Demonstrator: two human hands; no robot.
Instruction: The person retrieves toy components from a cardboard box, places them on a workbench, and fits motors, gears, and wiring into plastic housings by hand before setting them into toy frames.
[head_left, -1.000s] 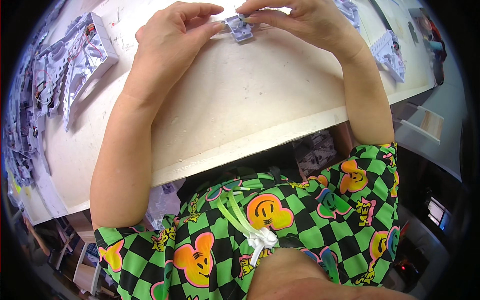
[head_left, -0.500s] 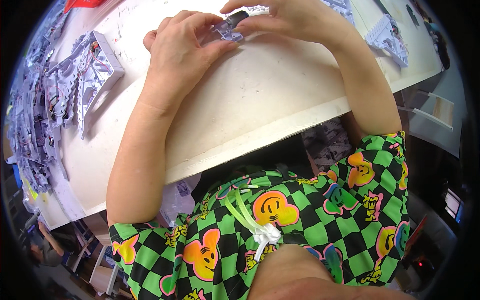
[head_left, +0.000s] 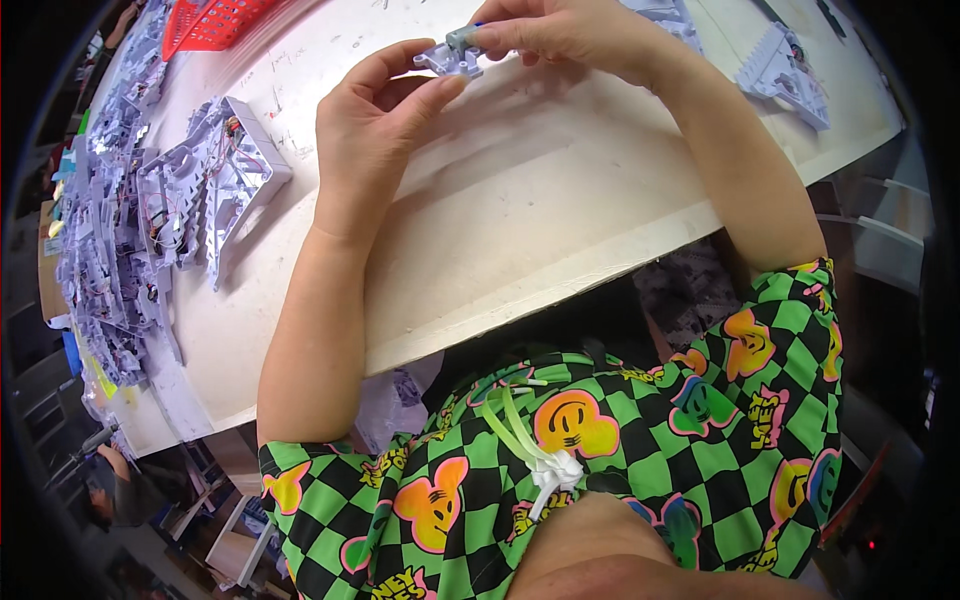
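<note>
Above the table, both hands meet at a small white plastic bracket. My left hand pinches it between thumb and forefinger from the left. A small grey cylinder, which looks like a little motor, sits against the bracket's upper right. The fingertips of my right hand close round that cylinder and hide much of it. Whether it is seated in the bracket or only touching it, I cannot tell.
White plastic housings with wires lie left of my forearm, beside a long heap of similar parts. A red plastic basket stands at the far left. Another white toothed housing lies at the right. The table's front edge crosses below my arms.
The dark cylinder has turned, and more of it is now covered by my right fingers. My left fingers have shifted along the bracket. The whole view has swung, bringing more of the red basket in.
</note>
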